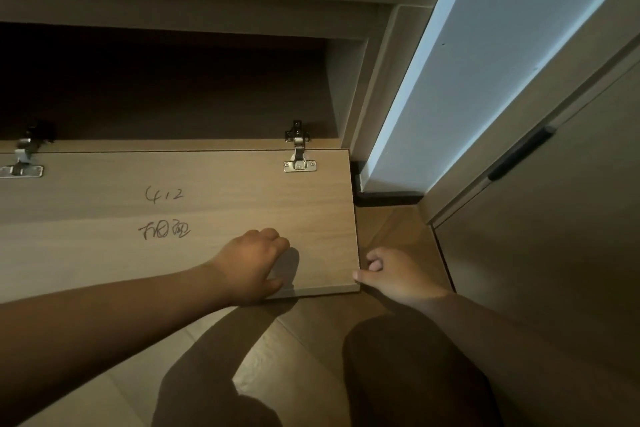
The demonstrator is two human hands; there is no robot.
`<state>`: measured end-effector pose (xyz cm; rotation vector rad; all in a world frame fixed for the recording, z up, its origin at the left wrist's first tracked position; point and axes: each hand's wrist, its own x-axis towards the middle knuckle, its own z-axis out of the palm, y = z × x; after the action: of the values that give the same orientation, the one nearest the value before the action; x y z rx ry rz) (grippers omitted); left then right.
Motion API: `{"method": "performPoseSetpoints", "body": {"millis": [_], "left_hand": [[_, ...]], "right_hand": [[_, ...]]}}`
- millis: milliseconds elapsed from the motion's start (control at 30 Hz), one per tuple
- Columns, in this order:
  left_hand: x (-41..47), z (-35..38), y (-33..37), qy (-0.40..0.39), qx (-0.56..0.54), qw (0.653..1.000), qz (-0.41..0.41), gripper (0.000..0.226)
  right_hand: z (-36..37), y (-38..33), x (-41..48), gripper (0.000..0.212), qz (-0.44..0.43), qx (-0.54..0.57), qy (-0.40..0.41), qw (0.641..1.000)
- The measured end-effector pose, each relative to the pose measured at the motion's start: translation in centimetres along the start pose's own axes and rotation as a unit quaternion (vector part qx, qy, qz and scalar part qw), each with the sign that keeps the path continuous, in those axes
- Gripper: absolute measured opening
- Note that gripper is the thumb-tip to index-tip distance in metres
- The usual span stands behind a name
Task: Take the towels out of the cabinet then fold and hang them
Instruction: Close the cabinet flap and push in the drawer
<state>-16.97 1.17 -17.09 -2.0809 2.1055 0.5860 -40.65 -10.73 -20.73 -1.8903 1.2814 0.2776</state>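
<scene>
Both hands on cabinet door (207, 218), folded down flat: my left hand (254, 263) curled over front edge, my right hand (391, 270) loosely half-open at corner. Risk: door snapping up, pinching fingers. Cabinet (166, 87) interior dark; towels not visible, look unknown.

The inside of the cabinet (166, 87) lies in deep shadow, so whether any towels are in there cannot be told, and its left part runs off the picture's edge. The drop-down door (194, 218) is likewise cut off on the left, where one hinge (22, 163) shows only as a blur, and the handwriting (164, 230) under the "412" is too scrawled to read. The left hand (252, 267) curls over the door's front edge with its fingertips hidden, and the right hand (398, 276) at the corner hides most of its fingers.
</scene>
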Motion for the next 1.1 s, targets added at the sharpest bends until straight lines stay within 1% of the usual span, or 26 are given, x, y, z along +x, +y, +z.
{"method": "performPoseSetpoints", "body": {"millis": [133, 233, 433, 533, 667, 767, 867, 967, 1000, 1100], "left_hand": [[-0.9, 0.2, -0.7, -0.005, -0.009, 1.0, -0.014, 0.056], [-1.2, 0.6, -1.1, -0.008, -0.019, 1.0, -0.02, 0.058], [-1.6, 1.3, -1.2, -0.009, -0.039, 0.999, -0.026, 0.061], [-1.9, 1.4, -1.2, -0.013, -0.04, 0.999, -0.021, 0.062], [-2.1, 1.2, -1.2, -0.011, -0.041, 0.999, -0.017, 0.062], [-2.5, 1.3, -1.1, -0.008, -0.04, 0.999, -0.013, 0.063], [-2.8, 1.5, -1.0, 0.006, -0.04, 0.999, -0.011, 0.063], [-3.2, 1.4, -0.9, 0.026, -0.048, 0.998, -0.004, 0.063], [-3.4, 1.4, -0.9, 0.034, -0.051, 0.998, -0.003, 0.063], [-3.9, 1.2, -0.7, 0.054, -0.039, 0.998, -0.002, 0.07]], "right_hand": [[0.8, -0.2, 0.4, 0.079, 0.01, -0.002, -0.026, 1.0], [1.2, -0.2, 1.0, 0.08, 0.007, 0.026, -0.038, 0.999], [1.8, -0.2, 1.2, 0.066, 0.009, 0.08, -0.06, 0.995], [2.2, -0.1, 1.2, 0.052, 0.022, 0.115, -0.085, 0.99], [2.0, 0.2, 1.2, 0.026, 0.061, 0.204, -0.114, 0.97], [2.1, 0.3, 1.2, 0.018, 0.075, 0.265, -0.121, 0.954], [2.2, 0.1, 0.8, 0.016, 0.07, 0.272, -0.106, 0.954], [2.3, -0.1, 0.2, 0.037, 0.065, 0.239, -0.064, 0.967], [2.4, -0.2, 0.0, 0.039, 0.064, 0.231, -0.046, 0.97], [2.4, -0.5, -0.7, 0.036, 0.049, 0.234, -0.003, 0.971]]}}
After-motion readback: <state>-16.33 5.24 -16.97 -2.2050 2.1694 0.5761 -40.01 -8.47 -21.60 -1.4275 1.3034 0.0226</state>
